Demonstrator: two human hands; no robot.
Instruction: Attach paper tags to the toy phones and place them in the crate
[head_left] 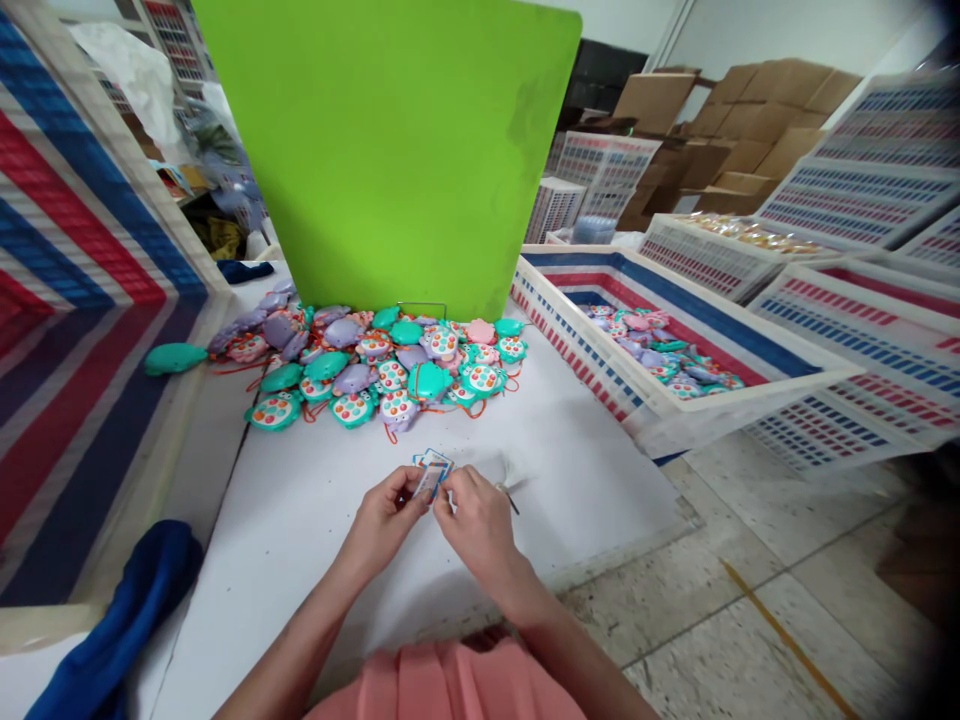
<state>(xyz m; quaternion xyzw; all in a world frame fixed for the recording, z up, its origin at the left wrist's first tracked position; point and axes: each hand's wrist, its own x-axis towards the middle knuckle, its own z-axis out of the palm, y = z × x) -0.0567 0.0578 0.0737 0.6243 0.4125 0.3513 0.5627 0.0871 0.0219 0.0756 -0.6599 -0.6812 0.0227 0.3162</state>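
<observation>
Between both hands, over the white table (315,540), is a small printed card (430,478) with blue and white colouring. My left hand (390,510) pinches it from the left, thumb on top. The fingers of my right hand (476,515) are closed at the card's right edge. More blue-edged cards (437,459) show just behind it; whether they are held or lie on the table I cannot tell. Beyond the hands lies a pile of small turquoise, purple and pink animal-shaped toys (352,378) with coloured buttons and orange cords. A clear plastic piece with a dark tip (513,502) lies beside my right hand.
A green board (397,150) stands behind the pile. At right, a white crate (652,410) with striped lining holds more toys. A striped-lined crate (82,330) stands on its side at left, near a blue cloth (142,590). Stacked crates (847,350) and cardboard boxes (772,110) fill the background.
</observation>
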